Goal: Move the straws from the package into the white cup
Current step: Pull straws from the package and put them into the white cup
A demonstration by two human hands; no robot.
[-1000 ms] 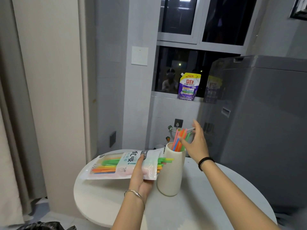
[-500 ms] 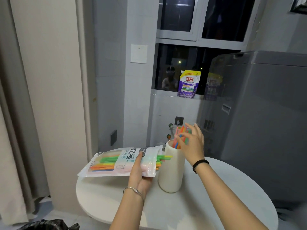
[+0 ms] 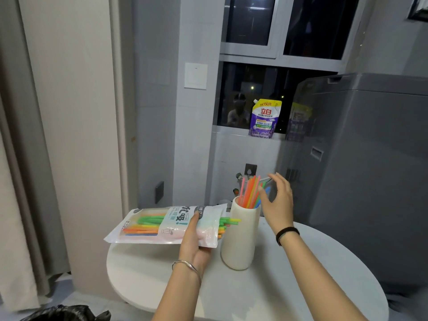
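Observation:
A tall white cup (image 3: 239, 237) stands on the round white table (image 3: 266, 290) with several coloured straws (image 3: 251, 191) upright in it. My left hand (image 3: 193, 242) grips the straw package (image 3: 162, 224) from below and holds it level above the table, its open end beside the cup. Green, yellow and orange straw ends (image 3: 228, 222) stick out of that opening. My right hand (image 3: 278, 202) hovers just right of the straws in the cup, fingers spread, holding nothing.
A grey washing machine (image 3: 361, 172) fills the right side behind the table. A purple detergent pouch (image 3: 264, 119) stands on the window sill. A curtain (image 3: 20, 181) hangs at the left, and a black bag (image 3: 62, 313) lies on the floor.
My right hand drew in over the straw tops, then moved back to their right with fingers spread. The package and my left hand have stayed in place.

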